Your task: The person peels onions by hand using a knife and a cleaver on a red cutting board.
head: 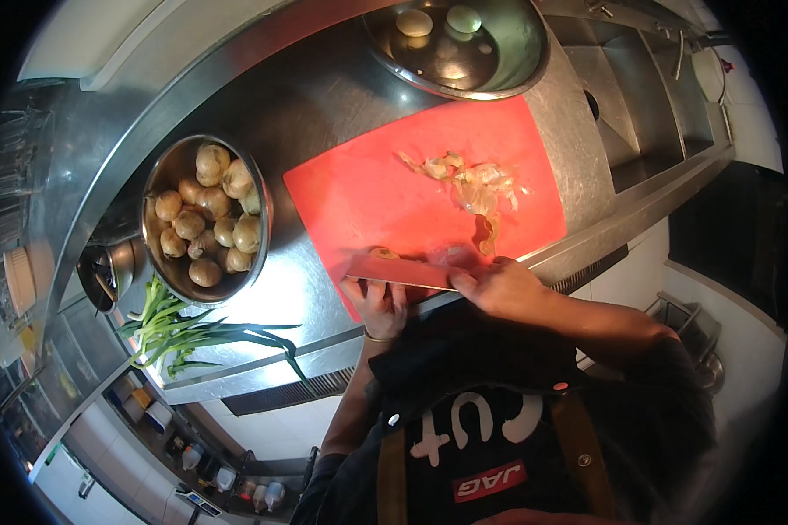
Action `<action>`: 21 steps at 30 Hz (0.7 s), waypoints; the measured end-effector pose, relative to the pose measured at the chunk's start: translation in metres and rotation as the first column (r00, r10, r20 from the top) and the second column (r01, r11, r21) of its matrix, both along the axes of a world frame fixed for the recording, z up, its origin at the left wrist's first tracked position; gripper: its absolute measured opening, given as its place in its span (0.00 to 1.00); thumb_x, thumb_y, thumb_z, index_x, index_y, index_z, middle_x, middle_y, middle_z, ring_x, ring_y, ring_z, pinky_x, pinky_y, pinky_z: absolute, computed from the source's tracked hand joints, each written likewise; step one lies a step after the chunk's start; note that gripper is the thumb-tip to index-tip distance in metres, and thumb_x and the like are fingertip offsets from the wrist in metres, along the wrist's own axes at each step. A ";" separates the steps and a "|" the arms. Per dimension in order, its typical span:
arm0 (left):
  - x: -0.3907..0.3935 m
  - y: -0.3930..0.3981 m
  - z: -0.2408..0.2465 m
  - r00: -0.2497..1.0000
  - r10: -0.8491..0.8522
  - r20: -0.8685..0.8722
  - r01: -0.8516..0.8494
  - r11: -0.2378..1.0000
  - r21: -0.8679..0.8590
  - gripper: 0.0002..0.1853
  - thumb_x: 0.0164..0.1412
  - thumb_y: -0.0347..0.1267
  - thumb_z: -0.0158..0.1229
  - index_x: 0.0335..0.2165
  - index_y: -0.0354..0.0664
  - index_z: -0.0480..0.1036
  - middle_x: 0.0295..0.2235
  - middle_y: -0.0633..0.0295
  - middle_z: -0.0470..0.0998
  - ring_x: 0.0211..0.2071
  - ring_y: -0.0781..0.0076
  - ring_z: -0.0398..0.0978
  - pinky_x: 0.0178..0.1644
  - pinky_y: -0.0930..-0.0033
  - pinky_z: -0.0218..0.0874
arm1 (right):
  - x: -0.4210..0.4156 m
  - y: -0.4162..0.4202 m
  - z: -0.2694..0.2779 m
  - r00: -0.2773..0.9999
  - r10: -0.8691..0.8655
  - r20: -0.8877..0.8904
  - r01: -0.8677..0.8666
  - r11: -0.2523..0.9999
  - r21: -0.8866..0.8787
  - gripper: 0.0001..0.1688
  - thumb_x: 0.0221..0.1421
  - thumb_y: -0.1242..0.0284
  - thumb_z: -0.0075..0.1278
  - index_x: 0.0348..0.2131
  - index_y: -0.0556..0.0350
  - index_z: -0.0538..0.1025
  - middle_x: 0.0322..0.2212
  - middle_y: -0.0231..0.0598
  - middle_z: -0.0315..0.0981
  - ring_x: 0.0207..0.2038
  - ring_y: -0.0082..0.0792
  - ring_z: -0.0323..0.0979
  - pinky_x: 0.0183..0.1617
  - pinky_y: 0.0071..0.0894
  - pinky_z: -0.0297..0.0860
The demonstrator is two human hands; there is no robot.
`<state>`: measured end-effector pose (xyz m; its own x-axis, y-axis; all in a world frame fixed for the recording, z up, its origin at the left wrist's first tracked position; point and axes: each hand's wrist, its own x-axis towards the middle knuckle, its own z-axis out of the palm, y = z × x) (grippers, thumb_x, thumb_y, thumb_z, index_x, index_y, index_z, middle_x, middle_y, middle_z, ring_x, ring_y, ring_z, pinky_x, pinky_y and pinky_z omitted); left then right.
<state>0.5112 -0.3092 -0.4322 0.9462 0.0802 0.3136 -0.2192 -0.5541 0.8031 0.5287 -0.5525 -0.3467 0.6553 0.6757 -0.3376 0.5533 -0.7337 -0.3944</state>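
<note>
My right hand [509,289] grips a wide-bladed kitchen knife [400,270] near the front edge of a red cutting board [368,190]. The blade points left, over the board's near edge. Close against the blade is my left hand [381,312], its fingers bent; the blade partly hides what they touch. A small onion piece [384,252] lies just beyond the blade. Papery onion skins [479,187] are heaped on the right half of the board. A steel bowl [266,223] of unpeeled onions [213,202] stands to the left. Peeled onions [414,23] lie in a large steel bowl [532,72] beyond the board.
Green onions [177,335] lie on the steel counter [328,357] at the left, near a smaller metal bowl [123,266] with utensils. A steel sink [637,111] is on the right. Shelves with containers [223,478] stand at the lower left.
</note>
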 end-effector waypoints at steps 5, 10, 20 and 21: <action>-0.005 0.003 -0.014 1.000 -0.012 0.028 0.011 0.999 0.042 0.19 0.60 0.26 0.65 0.50 0.43 0.74 0.51 0.46 0.66 0.53 0.46 0.66 0.58 0.47 0.59 | 0.023 0.049 -0.030 0.993 -0.117 0.027 0.111 0.981 0.158 0.23 0.54 0.71 0.49 0.49 0.60 0.73 0.22 0.43 0.77 0.26 0.48 0.79 0.32 0.50 0.74; -0.008 0.000 -0.015 0.998 0.049 0.028 -0.050 0.997 0.057 0.18 0.59 0.25 0.67 0.47 0.40 0.74 0.49 0.45 0.66 0.50 0.47 0.67 0.53 0.52 0.63 | 0.026 0.061 -0.039 0.982 -0.175 0.065 0.155 0.958 0.243 0.24 0.57 0.71 0.47 0.52 0.63 0.73 0.23 0.46 0.78 0.27 0.50 0.79 0.31 0.51 0.73; -0.001 0.005 -0.001 0.999 0.034 -0.004 -0.034 0.999 0.032 0.22 0.56 0.30 0.71 0.47 0.37 0.72 0.44 0.48 0.69 0.47 0.49 0.68 0.49 0.54 0.64 | 0.041 0.073 -0.017 0.976 -0.207 -0.072 0.216 0.961 0.171 0.18 0.60 0.69 0.46 0.46 0.62 0.75 0.25 0.48 0.79 0.30 0.51 0.80 0.32 0.54 0.74; 0.002 0.005 0.006 0.996 0.033 -0.089 -0.030 0.999 0.037 0.23 0.54 0.31 0.72 0.46 0.37 0.72 0.43 0.48 0.69 0.46 0.49 0.68 0.48 0.54 0.64 | 0.041 0.072 -0.017 0.976 -0.207 -0.071 0.216 0.959 0.182 0.17 0.60 0.70 0.47 0.45 0.62 0.75 0.25 0.48 0.79 0.30 0.51 0.80 0.32 0.53 0.74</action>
